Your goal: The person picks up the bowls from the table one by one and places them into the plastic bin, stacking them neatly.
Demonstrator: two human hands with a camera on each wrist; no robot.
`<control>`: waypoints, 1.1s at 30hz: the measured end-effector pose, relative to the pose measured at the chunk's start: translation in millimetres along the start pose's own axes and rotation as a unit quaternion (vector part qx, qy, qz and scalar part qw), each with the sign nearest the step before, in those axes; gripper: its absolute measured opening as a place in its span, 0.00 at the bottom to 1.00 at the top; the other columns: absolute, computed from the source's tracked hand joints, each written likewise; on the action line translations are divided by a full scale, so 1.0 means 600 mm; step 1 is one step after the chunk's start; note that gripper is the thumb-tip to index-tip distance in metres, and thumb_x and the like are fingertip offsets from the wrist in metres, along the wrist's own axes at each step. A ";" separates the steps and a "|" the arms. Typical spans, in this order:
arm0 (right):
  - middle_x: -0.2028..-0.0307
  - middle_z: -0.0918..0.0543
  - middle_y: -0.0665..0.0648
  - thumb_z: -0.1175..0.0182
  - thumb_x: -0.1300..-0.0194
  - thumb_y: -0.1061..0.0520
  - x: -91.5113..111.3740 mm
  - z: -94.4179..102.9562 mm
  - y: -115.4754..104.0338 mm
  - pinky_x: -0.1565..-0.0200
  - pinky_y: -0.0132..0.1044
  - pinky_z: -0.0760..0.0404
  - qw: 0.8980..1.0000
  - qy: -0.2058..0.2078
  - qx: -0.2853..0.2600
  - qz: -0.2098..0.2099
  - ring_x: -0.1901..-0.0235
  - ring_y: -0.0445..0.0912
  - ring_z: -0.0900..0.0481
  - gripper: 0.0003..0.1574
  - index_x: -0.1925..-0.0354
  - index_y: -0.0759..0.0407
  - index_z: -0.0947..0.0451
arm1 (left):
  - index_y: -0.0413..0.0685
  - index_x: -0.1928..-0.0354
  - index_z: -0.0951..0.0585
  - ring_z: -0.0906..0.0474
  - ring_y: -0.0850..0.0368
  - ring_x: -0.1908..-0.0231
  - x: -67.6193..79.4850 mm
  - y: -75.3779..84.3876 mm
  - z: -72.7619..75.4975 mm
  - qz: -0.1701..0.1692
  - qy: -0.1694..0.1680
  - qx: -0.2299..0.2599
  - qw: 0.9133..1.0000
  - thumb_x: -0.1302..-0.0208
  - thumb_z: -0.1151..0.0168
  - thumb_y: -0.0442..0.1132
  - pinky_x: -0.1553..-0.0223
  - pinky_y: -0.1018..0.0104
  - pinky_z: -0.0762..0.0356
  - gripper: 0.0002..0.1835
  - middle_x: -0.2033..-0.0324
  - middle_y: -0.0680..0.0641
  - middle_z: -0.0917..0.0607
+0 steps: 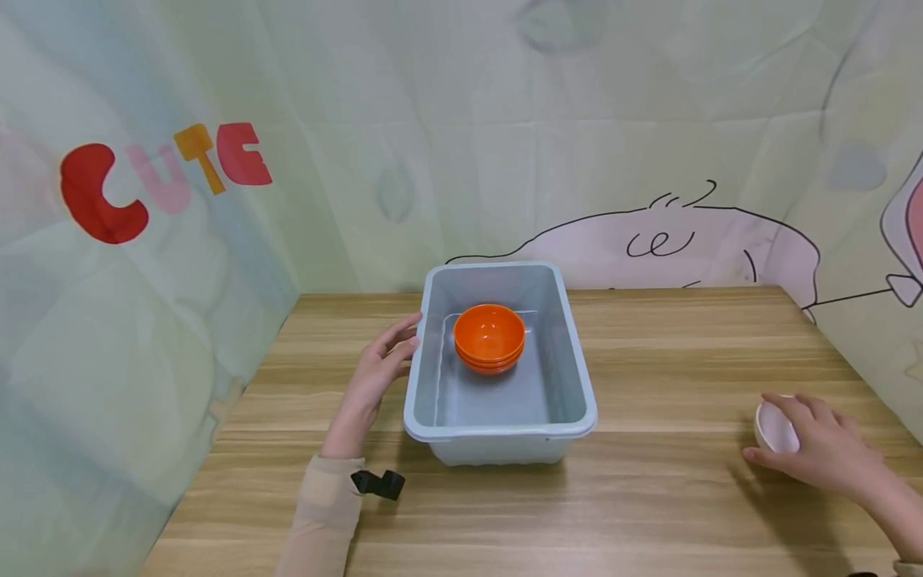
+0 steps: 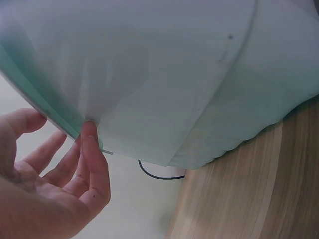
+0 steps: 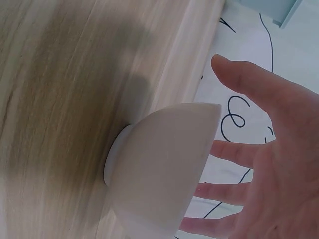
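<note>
A light blue-grey plastic basin (image 1: 497, 434) stands on the table, with a stack of orange bowls (image 1: 490, 335) inside it. My left hand (image 1: 378, 365) is at the basin's left side, its loosely bent fingers (image 2: 94, 169) touching the rim and the outer wall just below. Far to the right, a small white bowl (image 3: 162, 164) sits upright on the table. My right hand (image 1: 822, 441) reaches over it and hides part of it. In the right wrist view the thumb (image 3: 244, 77) stands apart from the bowl, while the other fingertips are hidden behind its rim.
The wooden table (image 1: 663, 497) ends at the back against a printed cloth (image 1: 433, 144), which also hangs along the left and right sides. A black wrist strap piece (image 1: 378, 484) shows on the left sleeve.
</note>
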State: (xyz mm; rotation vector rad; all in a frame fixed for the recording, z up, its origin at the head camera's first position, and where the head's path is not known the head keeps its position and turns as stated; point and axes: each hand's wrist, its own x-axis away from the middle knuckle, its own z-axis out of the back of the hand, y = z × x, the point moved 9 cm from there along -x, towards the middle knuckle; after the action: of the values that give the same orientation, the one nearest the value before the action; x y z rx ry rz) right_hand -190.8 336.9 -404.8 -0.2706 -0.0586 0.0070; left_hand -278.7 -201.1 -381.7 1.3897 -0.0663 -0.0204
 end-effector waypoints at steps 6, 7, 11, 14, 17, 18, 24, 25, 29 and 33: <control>0.39 0.49 0.85 0.36 0.46 0.30 -0.002 0.000 0.006 0.67 0.85 0.43 1.000 -0.009 0.001 -0.013 0.45 0.86 0.52 0.61 0.32 0.66 0.47 | 0.61 0.33 0.31 0.26 0.54 0.47 -0.002 0.000 0.000 0.001 -0.001 0.004 1.000 0.29 0.46 0.49 0.48 0.62 0.24 0.24 0.37 0.45 0.27; 0.39 0.49 0.85 0.36 0.46 0.30 -0.002 0.000 0.007 0.67 0.85 0.42 1.000 -0.010 0.004 -0.013 0.46 0.87 0.52 0.61 0.32 0.66 0.47 | 0.61 0.33 0.31 0.26 0.54 0.48 -0.003 0.000 0.000 0.002 -0.001 0.005 1.000 0.29 0.46 0.49 0.49 0.62 0.24 0.24 0.37 0.45 0.27; 0.40 0.48 0.86 0.36 0.46 0.30 -0.004 0.002 0.009 0.67 0.83 0.39 1.000 -0.010 0.010 -0.002 0.47 0.88 0.50 0.61 0.32 0.67 0.47 | 0.61 0.33 0.30 0.25 0.56 0.49 -0.003 0.000 0.000 0.002 -0.001 0.007 1.000 0.30 0.46 0.48 0.49 0.62 0.23 0.24 0.37 0.45 0.27; 0.42 0.47 0.87 0.35 0.47 0.32 -0.007 0.006 0.009 0.67 0.81 0.37 1.000 0.000 0.008 0.010 0.49 0.89 0.48 0.60 0.34 0.68 0.45 | 0.61 0.33 0.30 0.25 0.56 0.49 -0.004 -0.001 0.000 0.002 -0.001 0.007 1.000 0.30 0.46 0.48 0.49 0.62 0.23 0.24 0.37 0.45 0.27; 0.42 0.46 0.87 0.34 0.47 0.32 -0.009 0.008 0.012 0.68 0.80 0.36 1.000 0.001 0.005 0.011 0.50 0.89 0.48 0.60 0.34 0.68 0.45 | 0.61 0.33 0.30 0.25 0.54 0.48 -0.003 -0.001 0.000 0.000 -0.001 0.007 1.000 0.30 0.45 0.48 0.48 0.60 0.23 0.24 0.38 0.45 0.27; 0.42 0.46 0.87 0.34 0.47 0.32 -0.010 0.007 0.014 0.68 0.80 0.36 1.000 -0.001 0.005 0.010 0.51 0.89 0.48 0.60 0.34 0.68 0.46 | 0.62 0.33 0.30 0.25 0.54 0.48 -0.003 -0.001 -0.001 0.000 -0.001 0.007 1.000 0.30 0.45 0.48 0.48 0.59 0.23 0.24 0.38 0.45 0.27; 0.43 0.45 0.88 0.35 0.46 0.31 -0.014 0.004 0.017 0.66 0.80 0.35 1.000 -0.011 0.009 0.010 0.51 0.89 0.46 0.61 0.33 0.69 0.47 | 0.62 0.33 0.30 0.24 0.55 0.49 -0.002 -0.001 0.001 -0.002 0.003 0.006 1.000 0.31 0.45 0.50 0.48 0.58 0.23 0.24 0.38 0.46 0.26; 0.43 0.45 0.89 0.35 0.46 0.31 -0.014 0.004 0.017 0.66 0.80 0.35 1.000 -0.010 0.009 0.012 0.51 0.89 0.46 0.61 0.33 0.69 0.47 | 0.62 0.33 0.30 0.24 0.55 0.50 -0.002 -0.001 0.001 -0.002 0.003 0.006 1.000 0.30 0.45 0.49 0.48 0.58 0.23 0.25 0.38 0.46 0.26; 0.43 0.45 0.89 0.35 0.47 0.32 -0.016 0.004 0.019 0.62 0.80 0.37 1.000 -0.011 0.009 0.018 0.51 0.88 0.45 0.61 0.33 0.70 0.47 | 0.62 0.33 0.30 0.24 0.56 0.50 -0.002 -0.002 0.002 0.000 0.003 0.005 1.000 0.31 0.44 0.50 0.48 0.57 0.24 0.25 0.39 0.46 0.26; 0.43 0.45 0.90 0.35 0.47 0.32 -0.017 0.002 0.021 0.59 0.79 0.38 1.000 -0.013 0.007 0.020 0.51 0.87 0.44 0.62 0.33 0.71 0.48 | 0.63 0.33 0.30 0.24 0.55 0.50 -0.001 -0.002 0.002 0.002 0.004 0.007 1.000 0.31 0.44 0.50 0.47 0.56 0.24 0.24 0.38 0.46 0.26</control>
State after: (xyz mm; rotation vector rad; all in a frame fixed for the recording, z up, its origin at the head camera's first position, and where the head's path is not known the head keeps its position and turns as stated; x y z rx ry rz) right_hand -200.8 349.4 -407.8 -0.2568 -0.0780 0.0509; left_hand -279.5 -202.2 -382.8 1.4029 -0.0628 -0.0117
